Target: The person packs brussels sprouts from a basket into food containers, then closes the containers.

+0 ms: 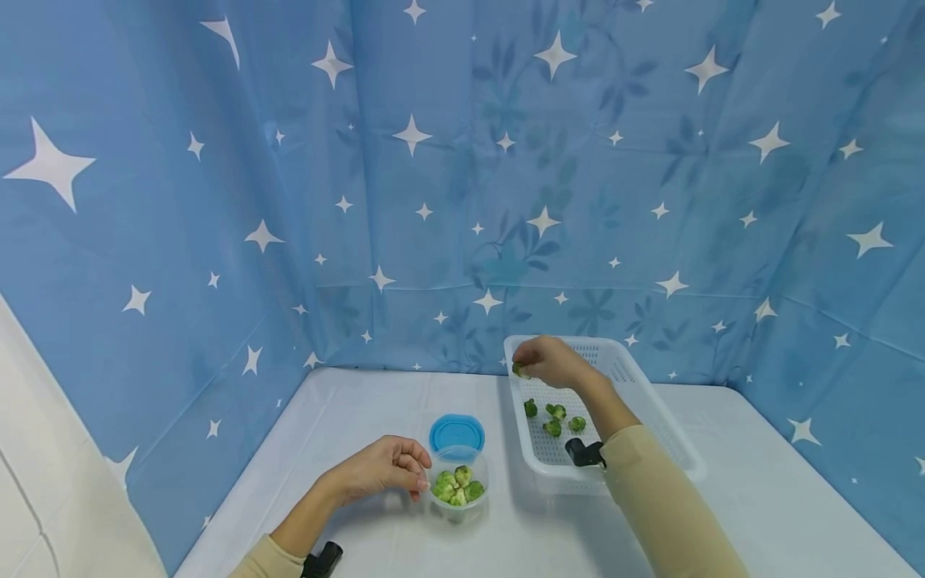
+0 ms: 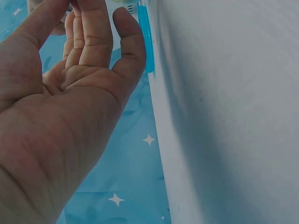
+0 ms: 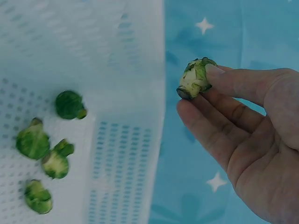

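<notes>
My right hand (image 1: 551, 361) pinches a Brussels sprout (image 3: 194, 78) between thumb and fingers, its cut stem end showing. In the head view that hand is over the far left part of a white perforated plastic basket (image 1: 678, 441). Several Brussels sprouts (image 3: 32, 139) lie loose on the basket floor. To the left, a small clear round container (image 1: 457, 518) holds several more sprouts (image 1: 457, 486). My left hand (image 1: 386, 470) is at the container's left rim, fingers loosely bent and fingertips at its edge; in the left wrist view its fingertips are partly cut off.
A round blue lid (image 1: 457, 433) lies on the white tabletop (image 1: 376, 401) just behind the container. A blue curtain with white stars (image 1: 433, 241) hangs behind and at both sides of the table. Wrist cameras (image 1: 584, 452) are strapped to both wrists.
</notes>
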Demonstrator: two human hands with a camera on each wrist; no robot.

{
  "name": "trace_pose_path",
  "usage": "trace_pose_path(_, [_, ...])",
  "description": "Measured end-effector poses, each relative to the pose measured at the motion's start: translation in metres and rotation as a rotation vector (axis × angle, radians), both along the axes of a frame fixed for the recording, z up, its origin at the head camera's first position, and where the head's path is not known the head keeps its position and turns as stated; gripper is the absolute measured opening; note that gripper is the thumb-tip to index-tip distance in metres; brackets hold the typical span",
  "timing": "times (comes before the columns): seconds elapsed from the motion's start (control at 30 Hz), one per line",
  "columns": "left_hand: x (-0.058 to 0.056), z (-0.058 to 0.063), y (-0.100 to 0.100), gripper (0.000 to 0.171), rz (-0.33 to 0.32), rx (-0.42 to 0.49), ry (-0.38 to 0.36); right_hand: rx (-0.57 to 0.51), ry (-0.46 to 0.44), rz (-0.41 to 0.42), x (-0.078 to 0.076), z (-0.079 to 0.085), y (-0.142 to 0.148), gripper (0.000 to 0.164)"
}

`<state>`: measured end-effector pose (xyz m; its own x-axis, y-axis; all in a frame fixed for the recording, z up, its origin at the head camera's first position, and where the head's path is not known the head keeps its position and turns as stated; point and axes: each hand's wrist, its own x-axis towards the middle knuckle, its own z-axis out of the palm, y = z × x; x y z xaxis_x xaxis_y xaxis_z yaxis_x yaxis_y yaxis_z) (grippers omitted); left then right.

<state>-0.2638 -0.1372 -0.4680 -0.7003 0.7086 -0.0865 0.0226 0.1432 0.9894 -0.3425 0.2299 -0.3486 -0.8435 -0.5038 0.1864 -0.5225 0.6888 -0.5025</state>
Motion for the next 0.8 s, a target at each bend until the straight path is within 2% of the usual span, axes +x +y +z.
trace_pose_path(0.37, [-0.001,0.000,-0.001,0.040,-0.008,-0.008,-0.004,0.040,0.040,0.043,0.021,0.020,-0.028,0.023])
trace_pose_path(0.6, [0.000,0.001,0.000,0.039,0.000,0.000,-0.001,0.047,0.100,0.089,0.039,0.025,-0.044,0.023])
trace_pose_path(0.8, [0.001,0.001,0.000,0.039,-0.002,0.004,-0.006,0.031,0.114,0.132,0.052,0.027,-0.054,0.021])
